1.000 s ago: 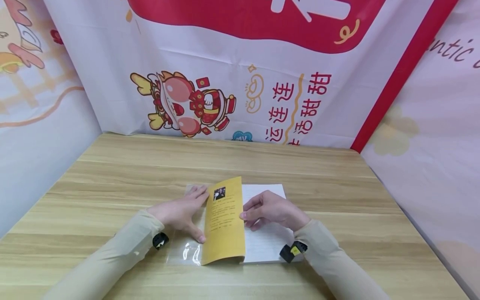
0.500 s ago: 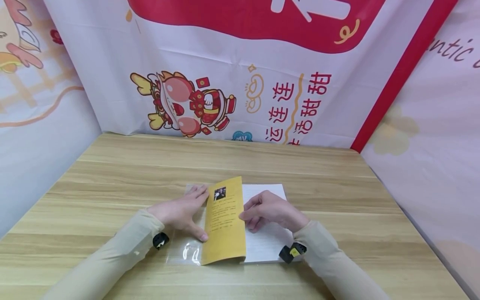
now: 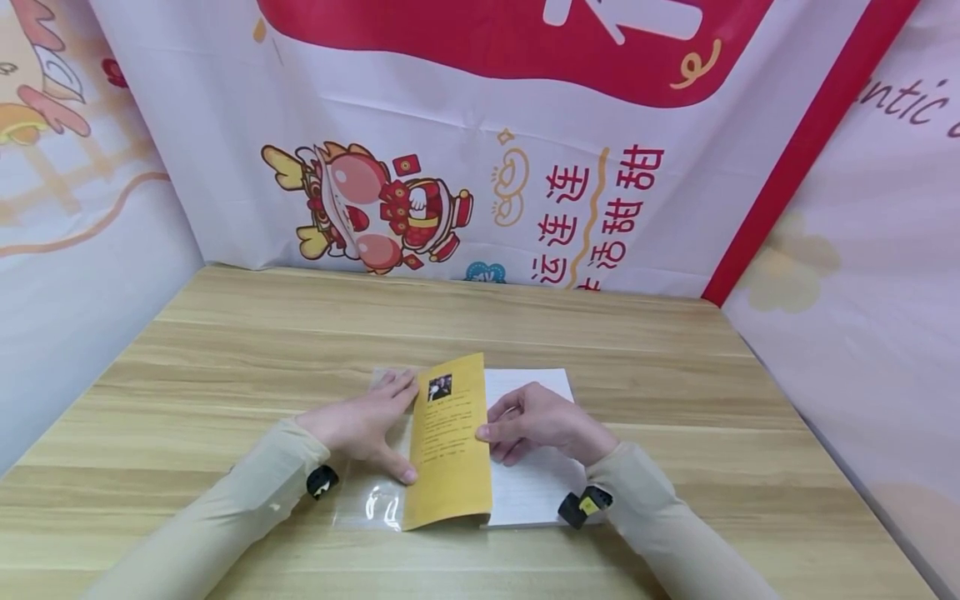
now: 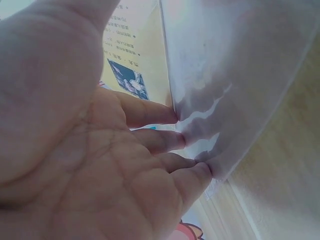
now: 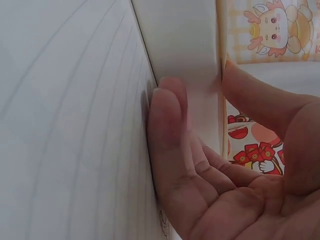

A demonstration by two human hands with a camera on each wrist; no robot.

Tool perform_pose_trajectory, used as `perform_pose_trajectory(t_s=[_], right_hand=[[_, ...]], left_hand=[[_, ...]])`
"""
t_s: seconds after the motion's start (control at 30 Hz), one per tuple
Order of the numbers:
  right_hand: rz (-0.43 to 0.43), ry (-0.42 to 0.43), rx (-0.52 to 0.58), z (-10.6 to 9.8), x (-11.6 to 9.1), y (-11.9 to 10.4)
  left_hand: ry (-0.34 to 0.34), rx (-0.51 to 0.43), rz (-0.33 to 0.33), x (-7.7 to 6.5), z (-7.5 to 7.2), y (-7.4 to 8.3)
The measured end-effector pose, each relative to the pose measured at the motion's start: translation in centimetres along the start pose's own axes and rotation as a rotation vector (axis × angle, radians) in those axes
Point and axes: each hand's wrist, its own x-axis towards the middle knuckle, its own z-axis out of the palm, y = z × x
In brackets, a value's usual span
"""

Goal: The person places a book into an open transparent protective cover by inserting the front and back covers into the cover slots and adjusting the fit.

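A book with white lined pages point(image 3: 534, 492) lies on the table. Its yellow printed cover flap point(image 3: 448, 479), with a small photo near the top, is raised at a slant. My right hand point(image 3: 551, 421) holds the flap's right edge, thumb on the yellow side and fingers behind it. In the right wrist view those fingers point(image 5: 167, 120) also touch the lined page. Left of the flap lies a clear plastic book cover point(image 3: 367, 504). My left hand point(image 3: 367, 421) rests flat on it with spread fingers, the thumb touching the flap's left edge. In the left wrist view the fingertips point(image 4: 202, 172) press the plastic.
The wood-grain table point(image 3: 225, 358) stretches around the book on all sides. A printed cloth point(image 3: 420, 92) with a red border hangs behind the table's far edge. More printed cloth point(image 3: 862, 333) hangs at the right side. Each wrist wears a small black camera.
The right thumb has shifted very slightly left on the yellow flap. Otherwise both hands and the book hold their places.
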Motion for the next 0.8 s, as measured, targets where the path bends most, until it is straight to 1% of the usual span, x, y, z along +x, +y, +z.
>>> perform_pose_trajectory(t_s=[0.3, 0.43, 0.57, 0.63, 0.8], right_hand=[[-0.010, -0.017, 0.007, -0.2, 0.3, 0.4], [-0.027, -0.092, 0.025, -0.8, 0.2, 0.5], [-0.025, -0.163, 0.065, -1.4, 0.2, 0.5], [-0.024, -0.170, 0.071, -1.5, 0.2, 0.5], [-0.025, -0.152, 0.064, -1.2, 0.4, 0.6]], left_hand=[[0.001, 0.004, 0.000, -0.3, -0.2, 0.2], [-0.003, 0.012, -0.001, -0.3, -0.1, 0.1], [-0.006, 0.018, 0.001, -0.2, -0.1, 0.1], [-0.007, 0.020, 0.003, -0.2, -0.1, 0.2], [-0.011, 0.016, 0.000, -0.3, -0.1, 0.1]])
